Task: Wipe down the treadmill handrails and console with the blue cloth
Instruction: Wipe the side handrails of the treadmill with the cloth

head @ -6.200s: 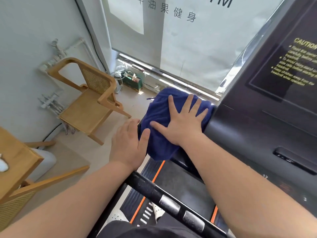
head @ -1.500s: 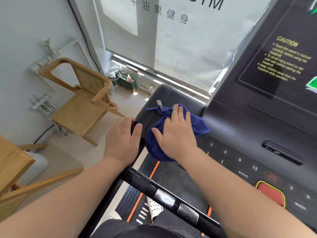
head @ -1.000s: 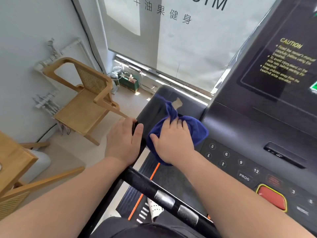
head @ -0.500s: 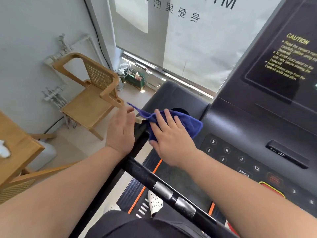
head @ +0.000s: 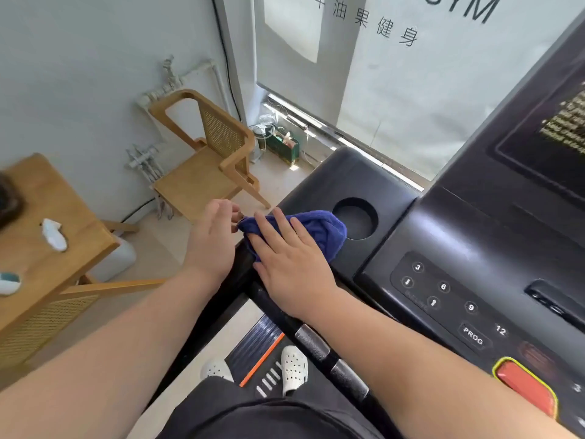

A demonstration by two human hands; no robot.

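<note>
The blue cloth [head: 319,231] lies bunched on the left corner of the black treadmill console [head: 449,242], just left of a round cup holder [head: 356,218]. My right hand [head: 289,264] lies flat on the cloth with straight fingers, pressing it where the left handrail [head: 240,274] joins the console. My left hand [head: 213,242] is beside it at the cloth's left tip, its fingertips pinching that corner. A black crossbar with metal grip sensors [head: 329,359] runs below my right forearm.
Console keypad [head: 443,296] and a red stop button [head: 525,386] sit to the right. A wooden chair [head: 205,160] stands left of the treadmill, a wooden table [head: 41,236] nearer left. White shoes [head: 292,367] stand on the belt. A window is ahead.
The cloth and my right hand have slid down from the console's upper left corner to its left edge at the handrail. My left hand left the rail and took the cloth's corner.
</note>
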